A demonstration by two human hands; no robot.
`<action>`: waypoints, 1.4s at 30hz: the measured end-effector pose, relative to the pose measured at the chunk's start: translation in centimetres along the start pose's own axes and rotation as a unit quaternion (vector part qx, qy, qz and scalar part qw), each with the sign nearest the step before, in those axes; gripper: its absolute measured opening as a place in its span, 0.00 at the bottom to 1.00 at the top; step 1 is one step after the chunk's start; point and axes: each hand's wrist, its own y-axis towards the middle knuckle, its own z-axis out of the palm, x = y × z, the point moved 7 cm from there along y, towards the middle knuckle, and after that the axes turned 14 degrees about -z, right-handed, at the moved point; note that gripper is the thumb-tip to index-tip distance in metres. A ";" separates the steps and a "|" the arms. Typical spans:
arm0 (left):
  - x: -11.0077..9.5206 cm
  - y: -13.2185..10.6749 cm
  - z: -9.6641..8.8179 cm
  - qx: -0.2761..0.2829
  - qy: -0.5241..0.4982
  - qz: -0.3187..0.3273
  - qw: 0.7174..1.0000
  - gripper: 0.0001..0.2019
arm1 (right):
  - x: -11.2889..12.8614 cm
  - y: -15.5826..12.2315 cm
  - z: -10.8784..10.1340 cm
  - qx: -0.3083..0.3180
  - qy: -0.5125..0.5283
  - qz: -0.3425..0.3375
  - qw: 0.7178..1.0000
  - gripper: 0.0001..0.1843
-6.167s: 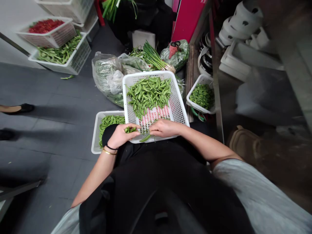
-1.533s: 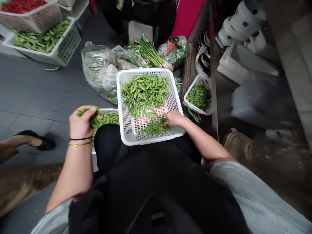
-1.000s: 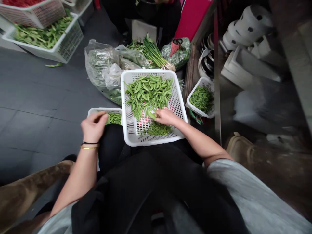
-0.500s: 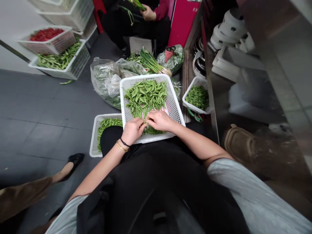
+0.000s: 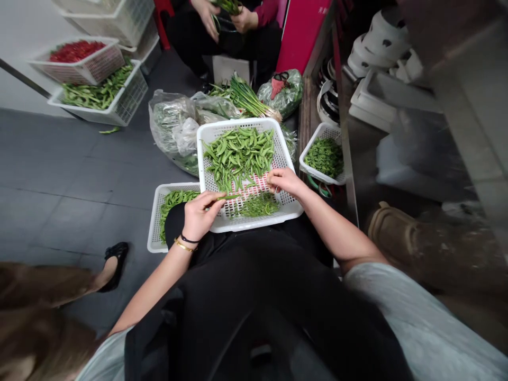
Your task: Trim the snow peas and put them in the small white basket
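On my lap rests a white plastic basket (image 5: 292, 205) with a heap of green pea pods (image 5: 238, 156) in its far part. A smaller pile of thin green trimmings (image 5: 260, 205) lies near its front edge. My left hand (image 5: 202, 212) pinches a single pea pod (image 5: 232, 197) over the basket's left side, the pod pointing right. My right hand (image 5: 283, 181) is closed over the right side, fingertips pressed together; a thin pale strand seems to hang from them, too small to name. Beside my left knee, a second white basket (image 5: 154, 225) holds more pods (image 5: 177, 198).
Clear bags of greens (image 5: 174, 124) and scallions (image 5: 252, 98) lie beyond the basket. A basket of leafy greens (image 5: 324, 157) stands at right by a metal shelf. Across from me a seated person (image 5: 242, 21) holds green stalks. Another person's foot (image 5: 114, 267) is at lower left.
My hands have moved apart, the left one drawing left with the pod, the right one going right. The trimmings now show between them. The leg at lower left has come further into view.
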 end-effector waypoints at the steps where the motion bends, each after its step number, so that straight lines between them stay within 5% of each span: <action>1: 0.2 0.0 -0.1 0.003 -0.011 -0.013 1.000 0.08 | 1.0 -0.1 -0.1 0.007 -0.060 -0.049 0.997 0.10; 4: 0.5 0.0 0.0 0.019 -0.037 -0.034 0.999 0.08 | 5.1 -0.8 2.6 0.089 -0.226 -0.214 0.946 0.17; 7: 1.3 -0.2 0.4 0.037 -0.080 -0.075 0.993 0.09 | 6.8 -1.5 5.8 0.178 -0.286 -0.274 0.901 0.14; 11: 2.8 -0.9 2.9 0.119 -0.177 -0.180 0.960 0.10 | 7.0 -1.5 6.8 0.107 -0.230 -0.298 0.920 0.18; 14: 3.0 -1.3 5.4 0.184 -0.222 -0.223 0.931 0.12 | 6.1 -1.7 8.0 0.077 -0.218 -0.295 0.927 0.17; 17: 3.6 -1.1 5.9 0.194 -0.216 -0.240 0.926 0.11 | 5.0 -1.9 8.9 0.117 -0.238 -0.294 0.918 0.15; 21: 6.3 0.2 2.6 0.067 -0.294 -0.281 0.911 0.11 | 1.5 -1.3 6.3 0.232 -0.321 -0.201 0.896 0.15; 24: 8.6 1.0 0.6 -0.012 -0.424 -0.319 0.847 0.08 | -2.2 -0.6 4.4 0.360 -0.327 -0.087 0.869 0.13; 27: 9.0 1.7 0.9 0.011 -0.502 -0.335 0.797 0.06 | -4.3 2.7 3.6 0.297 -0.390 -0.059 0.869 0.18; 30: 8.3 1.7 2.7 0.079 -0.518 -0.357 0.773 0.06 | -6.0 6.2 5.2 0.241 -0.478 -0.065 0.842 0.16; 33: 7.7 0.9 4.3 0.136 -0.489 -0.382 0.772 0.07 | -7.1 8.1 7.4 0.262 -0.471 -0.076 0.839 0.15; 36: 8.5 0.2 4.9 0.130 -0.426 -0.413 0.794 0.11 | -6.4 8.1 7.1 0.243 -0.454 -0.084 0.853 0.13; 39: 9.3 0.3 5.0 0.090 -0.335 -0.409 0.844 0.16 | -4.5 6.1 7.0 0.235 -0.300 -0.079 0.921 0.12; 42: 8.5 0.9 6.1 0.114 -0.274 -0.369 0.881 0.16 | -1.6 3.3 8.0 0.217 -0.072 -0.098 0.969 0.13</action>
